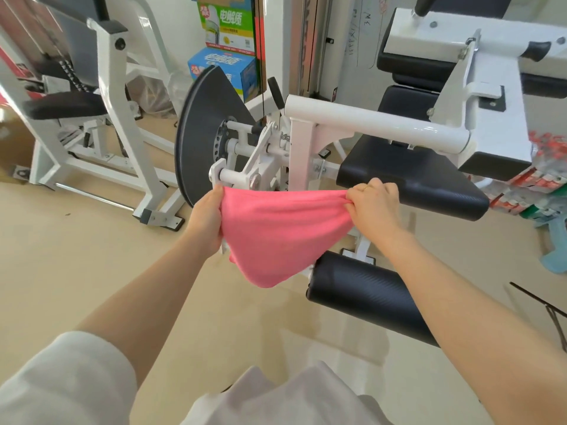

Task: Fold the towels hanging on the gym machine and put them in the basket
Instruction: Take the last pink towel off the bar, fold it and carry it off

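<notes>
While both hands stretch it, a pink towel [279, 237] sags before the gym machine [362, 124].
Left hand [207, 220] and right hand [372, 204] each pinch an end, readying a fold.

Bare forearms extend from a loose white short-sleeved top; its sleeve [70, 378] sits at seven o'clock, with a thin ring [364, 188] on the right hand [372, 202].

Beige floor [76, 271]; stacked boxes [225, 47] against white wall [362, 32].

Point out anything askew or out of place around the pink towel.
The pink towel sags unevenly between the left hand and right hand, bunched at both, no neat fold yet. No basket is in view.
</notes>
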Demonstrator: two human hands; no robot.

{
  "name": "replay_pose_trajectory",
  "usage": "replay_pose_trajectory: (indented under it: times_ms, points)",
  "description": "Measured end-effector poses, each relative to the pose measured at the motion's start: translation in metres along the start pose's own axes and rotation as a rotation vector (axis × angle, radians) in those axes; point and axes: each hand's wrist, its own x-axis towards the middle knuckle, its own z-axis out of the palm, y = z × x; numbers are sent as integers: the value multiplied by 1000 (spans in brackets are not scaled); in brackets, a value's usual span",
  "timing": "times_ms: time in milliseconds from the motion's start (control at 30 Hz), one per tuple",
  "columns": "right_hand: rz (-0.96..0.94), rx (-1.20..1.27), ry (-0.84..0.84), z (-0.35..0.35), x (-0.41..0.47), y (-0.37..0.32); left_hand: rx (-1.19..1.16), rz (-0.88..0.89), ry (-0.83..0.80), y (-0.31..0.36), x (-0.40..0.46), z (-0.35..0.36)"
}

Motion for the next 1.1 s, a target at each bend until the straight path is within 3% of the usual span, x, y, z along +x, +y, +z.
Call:
replay_pose_trajectory:
  times_ms: [233, 367, 467, 567, 700, 800, 933, 1100]
  points:
    - [269, 127, 116, 5, 6, 4, 326, 181, 4, 0, -1, 3]
    - [368, 200, 288, -10, 17, 23, 303, 210, 30, 27, 1, 34]
    - [393, 375, 461, -28, 27, 39, 159, 281, -18, 49, -3, 64]
    - [373, 521, 534, -34, 23, 59, 227, 299, -83, 43, -7, 83]
    - [242, 441, 287, -9, -14, 92, 484, 211, -200, -5, -6, 83]
    - [226, 395, -81, 27, -48, 111, 596, 54, -169, -48, -2, 81]
    - [282, 552, -460, 74, -90, 120, 712, -95, -189, -103, -5, 84]
    - [422, 818, -761, 105, -108, 129, 672, -95, -249, -147, -16, 79]
